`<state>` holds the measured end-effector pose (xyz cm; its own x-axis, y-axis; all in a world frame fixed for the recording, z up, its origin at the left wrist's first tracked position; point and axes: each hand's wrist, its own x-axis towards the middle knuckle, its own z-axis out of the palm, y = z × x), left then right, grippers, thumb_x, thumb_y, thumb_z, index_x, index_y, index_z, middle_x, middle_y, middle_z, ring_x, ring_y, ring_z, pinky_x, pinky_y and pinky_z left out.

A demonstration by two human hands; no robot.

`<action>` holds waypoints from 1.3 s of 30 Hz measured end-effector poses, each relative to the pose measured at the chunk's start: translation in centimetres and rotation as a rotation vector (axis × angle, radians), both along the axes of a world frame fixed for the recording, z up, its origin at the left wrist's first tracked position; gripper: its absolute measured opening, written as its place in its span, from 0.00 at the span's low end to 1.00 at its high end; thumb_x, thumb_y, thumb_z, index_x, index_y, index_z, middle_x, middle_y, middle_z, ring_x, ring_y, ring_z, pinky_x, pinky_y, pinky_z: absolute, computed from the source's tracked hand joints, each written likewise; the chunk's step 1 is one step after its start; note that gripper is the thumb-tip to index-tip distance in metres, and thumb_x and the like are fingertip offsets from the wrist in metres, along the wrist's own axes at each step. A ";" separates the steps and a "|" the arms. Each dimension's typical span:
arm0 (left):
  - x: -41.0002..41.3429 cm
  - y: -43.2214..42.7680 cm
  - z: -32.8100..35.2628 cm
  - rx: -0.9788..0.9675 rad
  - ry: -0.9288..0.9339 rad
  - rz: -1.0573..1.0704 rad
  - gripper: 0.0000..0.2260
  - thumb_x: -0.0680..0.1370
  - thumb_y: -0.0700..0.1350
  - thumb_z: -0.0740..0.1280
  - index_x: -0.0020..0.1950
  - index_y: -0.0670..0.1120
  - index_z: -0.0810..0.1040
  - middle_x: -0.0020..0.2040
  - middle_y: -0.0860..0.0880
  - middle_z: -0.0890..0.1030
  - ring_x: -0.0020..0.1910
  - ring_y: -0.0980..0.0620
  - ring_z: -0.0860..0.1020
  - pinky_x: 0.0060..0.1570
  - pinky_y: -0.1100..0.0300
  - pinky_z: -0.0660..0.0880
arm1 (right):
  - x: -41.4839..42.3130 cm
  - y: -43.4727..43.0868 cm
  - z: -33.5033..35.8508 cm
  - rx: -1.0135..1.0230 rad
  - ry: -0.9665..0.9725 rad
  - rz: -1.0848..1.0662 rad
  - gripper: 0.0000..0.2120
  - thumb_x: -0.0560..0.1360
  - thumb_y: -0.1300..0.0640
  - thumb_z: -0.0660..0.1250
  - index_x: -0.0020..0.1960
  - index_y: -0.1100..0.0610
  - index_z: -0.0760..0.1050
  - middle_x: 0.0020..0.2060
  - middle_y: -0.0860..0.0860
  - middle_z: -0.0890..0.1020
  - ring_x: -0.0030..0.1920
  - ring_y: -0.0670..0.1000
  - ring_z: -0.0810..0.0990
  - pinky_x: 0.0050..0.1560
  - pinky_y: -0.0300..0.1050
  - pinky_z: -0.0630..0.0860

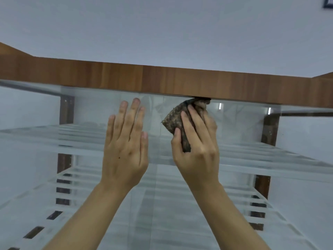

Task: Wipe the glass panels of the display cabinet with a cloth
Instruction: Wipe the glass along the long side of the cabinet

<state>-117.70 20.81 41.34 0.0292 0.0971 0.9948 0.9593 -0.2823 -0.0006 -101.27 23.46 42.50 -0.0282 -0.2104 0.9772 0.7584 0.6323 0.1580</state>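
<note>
My right hand [196,147] presses the cloth [173,118] to the glass panel [90,109] of the display cabinet [270,130], hard up under its wooden top rail [162,80]. The cloth's upper tip touches the wood, so there is no room above; open glass spreads below and to both sides. A faint vertical line in the glass runs down between my hands. The cloth is dark, mottled brown and coarse, bunched up, with one corner poking out left of my fingers. My thumb curls round its lower edge and my fingers fold over it, their tips blurred. My left hand [126,141] lies flat on the glass just beside, fingers straight and close together, clear of the cloth. Behind the pane sit striped glass shelves [54,138] and dark brown uprights [66,112]. Above the rail is a pale wall [162,24], with a dark frame corner [328,2] at top right.
</note>
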 end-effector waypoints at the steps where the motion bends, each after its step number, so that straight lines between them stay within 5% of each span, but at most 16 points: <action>1: 0.1 0.2 0.0 0.006 -0.007 -0.011 0.24 0.84 0.43 0.51 0.81 0.40 0.57 0.82 0.45 0.56 0.82 0.46 0.51 0.80 0.42 0.50 | 0.1 0.0 -0.7 -0.007 -0.001 -0.032 0.16 0.79 0.60 0.67 0.65 0.65 0.79 0.66 0.59 0.78 0.71 0.60 0.73 0.69 0.63 0.71; 6: 0.0 0.5 -0.1 0.015 0.002 -0.029 0.24 0.84 0.43 0.50 0.81 0.39 0.57 0.82 0.44 0.55 0.82 0.44 0.51 0.80 0.41 0.49 | 0.2 -0.3 -1.9 0.029 -0.035 -0.175 0.15 0.80 0.58 0.66 0.63 0.64 0.80 0.66 0.59 0.79 0.70 0.59 0.74 0.76 0.59 0.62; 12: -0.2 0.6 -0.3 0.034 0.014 -0.054 0.24 0.85 0.43 0.51 0.81 0.40 0.57 0.82 0.44 0.55 0.82 0.44 0.52 0.80 0.43 0.49 | -1.6 0.0 1.6 0.016 -0.051 -0.160 0.16 0.81 0.61 0.64 0.67 0.63 0.77 0.66 0.60 0.79 0.69 0.62 0.74 0.68 0.60 0.72; 23: -0.3 0.7 -0.3 0.027 0.024 -0.056 0.24 0.85 0.44 0.51 0.81 0.40 0.56 0.83 0.44 0.54 0.82 0.44 0.51 0.80 0.43 0.49 | -1.9 -0.2 1.5 -0.008 -0.003 -0.203 0.17 0.82 0.60 0.63 0.68 0.66 0.76 0.68 0.60 0.77 0.72 0.61 0.72 0.74 0.53 0.68; 29: -0.3 0.6 -0.4 0.016 0.025 -0.068 0.25 0.85 0.44 0.51 0.81 0.40 0.56 0.83 0.44 0.54 0.82 0.43 0.51 0.80 0.43 0.49 | -2.1 -1.0 -5.5 -0.107 -0.080 -0.251 0.18 0.82 0.60 0.62 0.70 0.66 0.73 0.70 0.61 0.74 0.74 0.61 0.69 0.69 0.62 0.72; 35: -0.3 0.5 -0.4 -0.005 0.018 -0.087 0.24 0.85 0.44 0.49 0.82 0.40 0.55 0.83 0.45 0.54 0.82 0.44 0.50 0.80 0.42 0.50 | -3.2 -0.4 2.2 -0.077 0.048 -0.202 0.17 0.81 0.64 0.63 0.68 0.68 0.74 0.66 0.64 0.76 0.71 0.63 0.70 0.73 0.56 0.68; 39: -0.3 0.6 -0.5 0.021 0.022 -0.083 0.24 0.85 0.44 0.50 0.82 0.40 0.56 0.83 0.45 0.55 0.82 0.43 0.51 0.80 0.43 0.49 | -2.3 -1.2 -7.5 -0.167 -0.076 -0.209 0.20 0.82 0.63 0.60 0.73 0.67 0.68 0.72 0.63 0.70 0.76 0.63 0.65 0.73 0.61 0.68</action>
<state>-117.98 21.44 40.88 0.0586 0.0728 0.9956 0.9321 -0.3610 -0.0285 -103.56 22.31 35.04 -0.1283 -0.0283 0.9913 0.8649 0.4859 0.1258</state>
